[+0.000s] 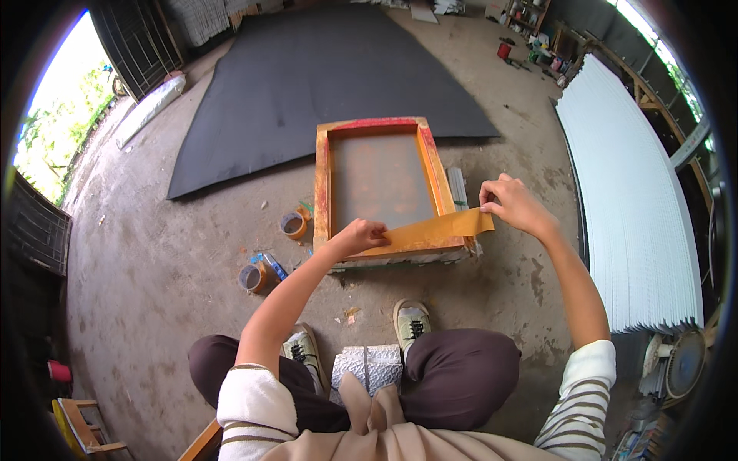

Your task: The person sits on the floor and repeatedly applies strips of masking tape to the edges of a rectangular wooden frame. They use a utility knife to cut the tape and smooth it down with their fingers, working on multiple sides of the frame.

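In front of me a wooden screen-printing frame (323, 173) with red and orange stains lies raised off the floor, its grey mesh (380, 180) facing up. A strip of brown-orange tape (430, 231) stretches along the near side of the frame. Its left part is pinched by my left hand (359, 237), which is at the near left corner. My right hand (521, 206) pinches the other end just beyond the near right corner, and that end is lifted. Whether the strip's middle touches the wood I cannot tell.
Two tape rolls (300, 233) (244, 281) and a blue utility knife (275, 266) lie on the concrete floor to the left. Behind the frame spreads a large black mat (315, 69). Stacked pale corrugated sheets (630, 207) stand at right. A silvery block (367, 365) sits between my shoes.
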The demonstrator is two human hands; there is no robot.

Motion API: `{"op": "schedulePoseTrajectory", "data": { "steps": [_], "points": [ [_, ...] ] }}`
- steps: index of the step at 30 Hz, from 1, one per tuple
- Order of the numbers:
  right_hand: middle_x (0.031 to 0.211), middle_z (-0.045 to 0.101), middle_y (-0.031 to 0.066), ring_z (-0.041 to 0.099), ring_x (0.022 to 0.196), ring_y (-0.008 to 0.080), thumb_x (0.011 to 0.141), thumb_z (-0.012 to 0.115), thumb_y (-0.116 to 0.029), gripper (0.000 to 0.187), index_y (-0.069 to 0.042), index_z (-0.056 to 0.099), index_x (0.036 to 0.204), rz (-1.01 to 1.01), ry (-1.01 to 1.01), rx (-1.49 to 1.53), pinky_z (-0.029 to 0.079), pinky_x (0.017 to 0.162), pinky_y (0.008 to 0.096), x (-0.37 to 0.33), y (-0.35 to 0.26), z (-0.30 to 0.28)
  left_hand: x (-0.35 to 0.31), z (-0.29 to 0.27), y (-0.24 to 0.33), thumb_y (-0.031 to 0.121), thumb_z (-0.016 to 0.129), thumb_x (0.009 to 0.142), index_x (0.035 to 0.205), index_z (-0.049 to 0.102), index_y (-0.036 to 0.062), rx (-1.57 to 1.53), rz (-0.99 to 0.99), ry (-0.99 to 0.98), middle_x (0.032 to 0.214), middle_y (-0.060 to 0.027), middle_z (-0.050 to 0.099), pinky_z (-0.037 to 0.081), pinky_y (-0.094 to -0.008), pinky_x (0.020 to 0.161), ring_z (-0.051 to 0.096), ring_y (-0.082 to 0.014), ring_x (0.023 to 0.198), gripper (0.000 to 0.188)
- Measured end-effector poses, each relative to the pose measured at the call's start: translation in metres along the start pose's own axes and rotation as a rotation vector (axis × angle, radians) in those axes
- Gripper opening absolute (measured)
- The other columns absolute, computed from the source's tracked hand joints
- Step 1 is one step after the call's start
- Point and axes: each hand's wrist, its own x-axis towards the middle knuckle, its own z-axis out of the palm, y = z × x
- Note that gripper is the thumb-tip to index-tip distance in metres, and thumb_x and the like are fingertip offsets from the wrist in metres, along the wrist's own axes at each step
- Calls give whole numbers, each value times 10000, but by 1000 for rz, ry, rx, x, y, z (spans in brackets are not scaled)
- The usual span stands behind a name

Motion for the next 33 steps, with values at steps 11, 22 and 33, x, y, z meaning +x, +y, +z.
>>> {"op": "schedulePoseTrajectory", "data": {
  "steps": [11,22,33],
  "points": [
    [865,672,50,540,922,228,796,669,-243,182,-77,614,847,0,277,122,395,888,387,-24,-27,-48,-53,-141,71,168,721,800,920,634,7,-111,-142,345,869,-73,698,530,-263,722,659,-118,776,219],
    [780,651,8,549,871,202,785,691,-207,143,-111,604,844,0,441,225,358,879,410,14,-35,-16,-76,-159,67,176,725,785,928,666,23,133,-96,559,768,-51,674,505,-269,660,633,-119,712,217],
    [750,632,22,546,912,198,760,714,-219,127,-108,663,796,150,339,251,344,917,412,44,-26,39,-89,-135,23,149,744,734,852,702,66,263,-157,628,784,-72,674,502,-298,688,593,-144,673,150]
  ]
}}
